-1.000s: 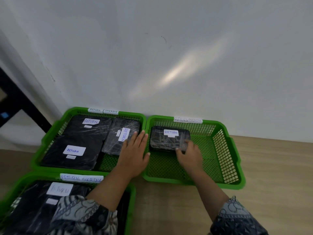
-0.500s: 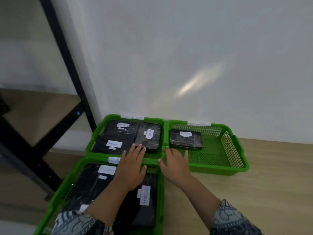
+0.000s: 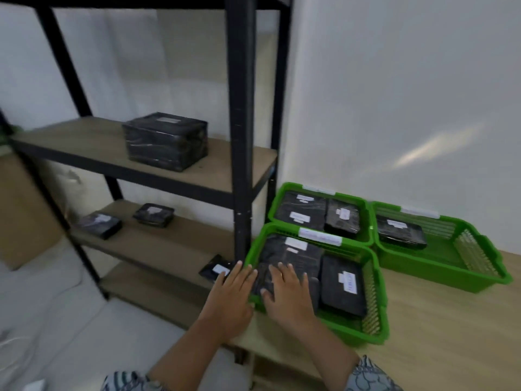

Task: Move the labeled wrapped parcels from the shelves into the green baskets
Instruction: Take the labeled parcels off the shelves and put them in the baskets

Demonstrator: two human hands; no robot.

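Observation:
Three green baskets stand on the wooden floor: the near basket, the back-left basket and the right basket, each holding black wrapped parcels with white labels. My left hand hovers open at the near basket's left rim, holding nothing. My right hand is spread open over the near basket's parcels. On the black shelf rack sit a large wrapped parcel, two small parcels one level down, and a flat parcel on the lowest board, just left of my left hand.
The rack's black upright post stands between the shelves and the baskets. A brown cardboard box leans at the far left. White wall behind; wooden floor to the right of the baskets.
Both hands drew back from the far baskets to the near one, leaving a small parcel lying in the right basket. The view swung left, bringing the shelf rack into sight.

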